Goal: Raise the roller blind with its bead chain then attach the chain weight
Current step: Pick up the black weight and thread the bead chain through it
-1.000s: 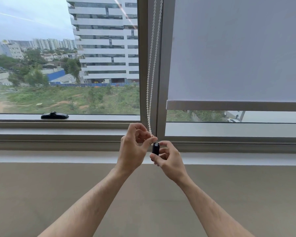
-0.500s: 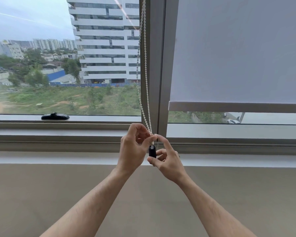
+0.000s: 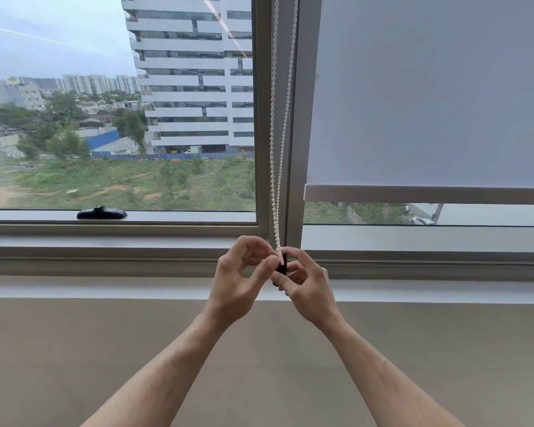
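White bead chain (image 3: pixel 278 167) hangs straight down into both hands. The left hand (image 3: pixel 239 283) pinches its bottom loop; the right hand (image 3: pixel 309 286) grips the black chain weight (image 3: pixel 281 266) just beneath. Up right, the roller blind (image 3: pixel 429 97) hem sits low; plain wall below.
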`<state>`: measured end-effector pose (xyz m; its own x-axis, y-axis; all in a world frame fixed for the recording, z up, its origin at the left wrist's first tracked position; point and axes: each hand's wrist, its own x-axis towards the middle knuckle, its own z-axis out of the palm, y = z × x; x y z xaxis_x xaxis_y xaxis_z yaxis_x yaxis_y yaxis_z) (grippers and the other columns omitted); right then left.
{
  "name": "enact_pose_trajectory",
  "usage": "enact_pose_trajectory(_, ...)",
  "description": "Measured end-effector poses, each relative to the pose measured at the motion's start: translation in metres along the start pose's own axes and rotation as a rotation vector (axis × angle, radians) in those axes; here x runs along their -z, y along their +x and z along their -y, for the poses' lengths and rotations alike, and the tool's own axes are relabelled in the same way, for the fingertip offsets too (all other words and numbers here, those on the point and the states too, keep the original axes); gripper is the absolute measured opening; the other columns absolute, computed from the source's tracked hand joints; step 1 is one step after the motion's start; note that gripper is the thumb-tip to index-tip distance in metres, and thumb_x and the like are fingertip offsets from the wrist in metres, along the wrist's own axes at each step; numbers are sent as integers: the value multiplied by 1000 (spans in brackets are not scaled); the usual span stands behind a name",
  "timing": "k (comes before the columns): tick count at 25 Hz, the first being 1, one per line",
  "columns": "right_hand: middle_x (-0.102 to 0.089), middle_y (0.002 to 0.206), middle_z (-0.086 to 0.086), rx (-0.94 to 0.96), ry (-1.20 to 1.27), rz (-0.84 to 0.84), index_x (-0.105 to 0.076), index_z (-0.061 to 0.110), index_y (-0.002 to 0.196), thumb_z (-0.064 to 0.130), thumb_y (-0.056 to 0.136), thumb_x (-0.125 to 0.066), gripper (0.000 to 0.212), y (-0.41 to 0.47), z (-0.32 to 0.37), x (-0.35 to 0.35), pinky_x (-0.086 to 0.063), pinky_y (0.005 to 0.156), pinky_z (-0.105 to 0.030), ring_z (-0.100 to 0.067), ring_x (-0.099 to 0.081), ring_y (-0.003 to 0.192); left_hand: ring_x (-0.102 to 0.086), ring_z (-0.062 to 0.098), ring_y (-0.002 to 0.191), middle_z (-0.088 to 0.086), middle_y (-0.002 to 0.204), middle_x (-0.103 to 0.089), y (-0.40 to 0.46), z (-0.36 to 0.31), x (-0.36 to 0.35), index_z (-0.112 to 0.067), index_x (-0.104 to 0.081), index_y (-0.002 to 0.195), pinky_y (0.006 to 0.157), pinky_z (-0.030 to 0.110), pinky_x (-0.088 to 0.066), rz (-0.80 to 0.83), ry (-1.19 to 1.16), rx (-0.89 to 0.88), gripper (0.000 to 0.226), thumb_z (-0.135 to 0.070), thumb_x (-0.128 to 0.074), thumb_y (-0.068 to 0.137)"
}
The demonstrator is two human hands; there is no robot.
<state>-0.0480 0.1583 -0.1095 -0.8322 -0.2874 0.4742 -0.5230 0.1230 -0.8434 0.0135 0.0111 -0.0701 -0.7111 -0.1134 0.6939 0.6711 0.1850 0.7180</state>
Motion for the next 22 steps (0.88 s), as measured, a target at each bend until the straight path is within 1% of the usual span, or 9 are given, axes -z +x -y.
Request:
enact_pose_trajectory(2, -74, 77, 2, 27, -1, -11, -61, 52, 110, 25, 81, -78, 43, 0, 0, -1, -60, 63, -34, -23, -69, 62, -68, 27, 90, 5, 91, -72, 2, 2, 4, -19, -65, 95, 76, 40, -53, -86, -83, 44, 18, -34, -54, 94)
enact_pose_trajectory(4, -74, 77, 5, 52, -4, -17, -61, 53, 111, 25, 81, -79, 44, 0, 0, -1, -58, 61, -30, -22, -69, 61, -65, 20, 91, -2, 90, -70, 7, 2, 5, -24, -67, 93, 77, 44, -51, -151, -64, 167, 16, -34, -54, 92)
enact_pose_trajectory(7, -74, 80, 9, 74, -1, -9, -61, 51, 114, 31, 81, -78, 42, 0, 2, 1, -55, 59, -24, -16, -67, 58, -64, 15, 98, -3, 106, -65, 13, 1, 3, -35, -67, 101, 87, 46, -52, -12, -73, 348, 19, -40, -66, 82)
enact_pose_trajectory(9, -75, 80, 11, 87, 13, 2, -61, 48, 117, 35, 80, -78, 42, 0, 4, 2, -57, 58, -27, -16, -68, 57, -68, 16, 102, 8, 119, -61, 13, 0, 1, -33, -67, 108, 81, 38, -57, 86, -144, 430, 26, -38, -70, 83)
enact_pose_trajectory(11, -74, 79, 13, 98, 15, 18, -61, 46, 120, 36, 81, -78, 43, 0, 4, 1, -58, 58, -30, -14, -67, 57, -71, 17, 99, 9, 117, -65, 11, 0, -2, -29, -67, 110, 76, 29, -57, 128, -195, 477, 27, -34, -71, 84)
enact_pose_trajectory(14, -78, 90, 6, 74, 63, 32, -61, 41, 123, 33, 83, -77, 44, -1, 4, 2, -62, 71, -46, -22, -75, 73, -72, 26, 100, 7, 112, -69, 9, 2, -5, -27, -67, 112, 80, 34, -58, 161, -223, 496, 32, -26, -76, 81)
enact_pose_trajectory(16, -79, 93, 4, 86, 60, 32, -59, 42, 122, 37, 83, -77, 44, -2, 4, 4, -61, 72, -50, -23, -76, 77, -72, 28, 101, 10, 112, -70, 8, 3, -4, -26, -67, 114, 81, 35, -59, 166, -231, 492, 37, -21, -78, 80)
enact_pose_trajectory(20, -78, 88, 9, 76, 73, 17, -47, 50, 120, 41, 77, -82, 57, -4, 8, 9, -62, 67, -33, -16, -75, 71, -72, 26, 100, 7, 103, -76, 10, 6, -2, -21, -66, 118, 84, 35, -57, 178, -238, 498, 42, -17, -80, 78)
enact_pose_trajectory(22, -75, 90, 11, 45, 91, 7, -46, 47, 116, 44, 71, -84, 59, -3, 9, 10, -60, 64, -28, -15, -75, 70, -73, 26, 96, 9, 98, -76, 11, 7, -3, -17, -67, 116, 83, 36, -57, 170, -228, 501, 41, -13, -80, 77)
